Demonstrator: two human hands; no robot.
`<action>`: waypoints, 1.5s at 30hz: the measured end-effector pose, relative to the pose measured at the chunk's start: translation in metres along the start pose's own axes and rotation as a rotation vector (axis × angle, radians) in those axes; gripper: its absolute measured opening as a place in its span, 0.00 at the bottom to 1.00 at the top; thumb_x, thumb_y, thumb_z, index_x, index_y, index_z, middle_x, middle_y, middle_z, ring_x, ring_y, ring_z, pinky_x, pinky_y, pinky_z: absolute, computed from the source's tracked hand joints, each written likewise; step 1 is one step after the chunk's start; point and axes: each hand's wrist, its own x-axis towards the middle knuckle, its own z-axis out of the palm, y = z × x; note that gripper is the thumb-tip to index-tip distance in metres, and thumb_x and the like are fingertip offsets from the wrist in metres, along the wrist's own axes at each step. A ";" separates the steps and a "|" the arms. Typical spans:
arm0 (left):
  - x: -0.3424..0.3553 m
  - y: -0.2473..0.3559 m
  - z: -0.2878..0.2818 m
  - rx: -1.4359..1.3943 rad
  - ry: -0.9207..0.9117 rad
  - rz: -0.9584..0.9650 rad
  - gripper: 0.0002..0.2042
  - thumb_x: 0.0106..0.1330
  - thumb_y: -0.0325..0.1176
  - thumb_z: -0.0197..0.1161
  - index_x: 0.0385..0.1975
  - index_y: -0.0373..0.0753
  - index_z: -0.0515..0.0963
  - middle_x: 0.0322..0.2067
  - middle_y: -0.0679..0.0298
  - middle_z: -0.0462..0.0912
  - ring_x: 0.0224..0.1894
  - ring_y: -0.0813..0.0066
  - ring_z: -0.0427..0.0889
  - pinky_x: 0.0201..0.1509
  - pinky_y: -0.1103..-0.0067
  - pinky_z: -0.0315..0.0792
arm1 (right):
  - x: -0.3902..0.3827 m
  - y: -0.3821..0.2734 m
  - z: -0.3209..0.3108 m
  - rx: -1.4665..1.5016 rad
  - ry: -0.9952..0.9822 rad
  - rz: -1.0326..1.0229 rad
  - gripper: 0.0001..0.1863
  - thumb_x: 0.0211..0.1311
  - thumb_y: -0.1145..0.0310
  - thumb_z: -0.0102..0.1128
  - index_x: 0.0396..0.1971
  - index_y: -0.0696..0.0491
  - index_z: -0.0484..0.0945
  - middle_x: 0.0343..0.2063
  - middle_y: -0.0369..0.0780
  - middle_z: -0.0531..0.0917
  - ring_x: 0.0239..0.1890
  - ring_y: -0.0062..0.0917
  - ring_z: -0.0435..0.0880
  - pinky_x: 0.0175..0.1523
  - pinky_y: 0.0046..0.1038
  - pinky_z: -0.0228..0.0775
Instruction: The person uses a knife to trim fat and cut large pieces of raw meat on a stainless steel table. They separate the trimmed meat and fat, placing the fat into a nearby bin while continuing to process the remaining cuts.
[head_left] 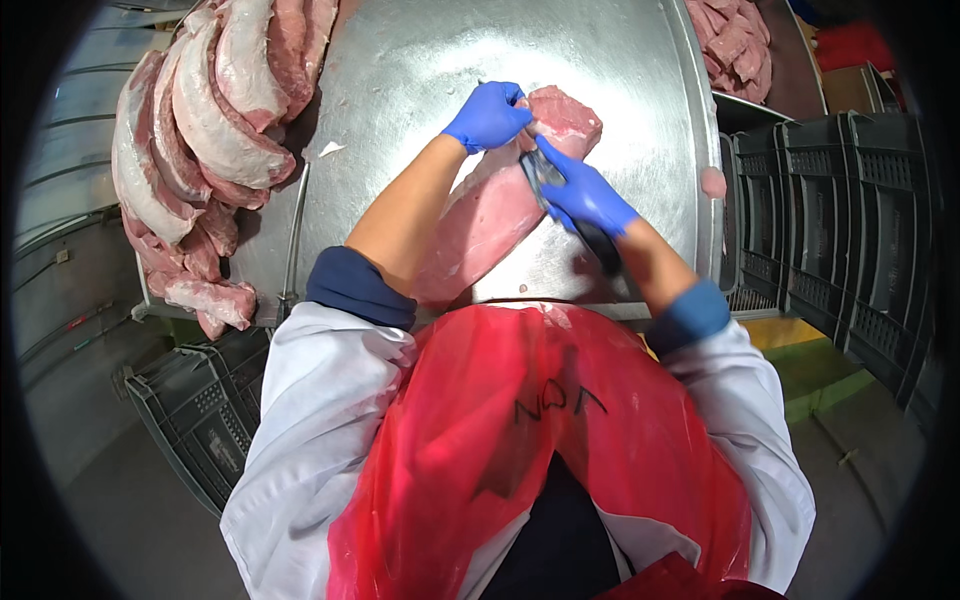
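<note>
A long pink pork loin [490,220] lies slantwise on the metal table, its far end a darker red. At that far end, my blue-gloved left hand [490,115] pinches the meat's edge between closed fingers. My right hand [585,190], also in a blue glove, is wrapped round a dark-handled trimming tool [541,178] with a greyish head. The head lies against the loin just nearer than my left fingers. Motion and my hand partly blur and cover the tool, so its exact kind and its edge cannot be made out.
The metal table [400,60] has a raised right rim. Long fat-covered meat pieces [225,100] are heaped on its left, beside a thin metal rod [298,225]. Cut meat [735,45] fills a container at far right. Dark crates [830,220] stand right; another crate [200,420] sits lower left.
</note>
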 end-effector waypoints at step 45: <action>-0.119 -0.047 -0.141 -0.411 0.243 0.414 0.09 0.66 0.35 0.64 0.31 0.34 0.79 0.26 0.66 0.81 0.28 0.81 0.75 0.34 0.77 0.72 | -0.100 -0.027 0.159 -0.417 -0.041 0.187 0.44 0.64 0.73 0.52 0.78 0.39 0.46 0.22 0.42 0.80 0.19 0.22 0.78 0.28 0.29 0.76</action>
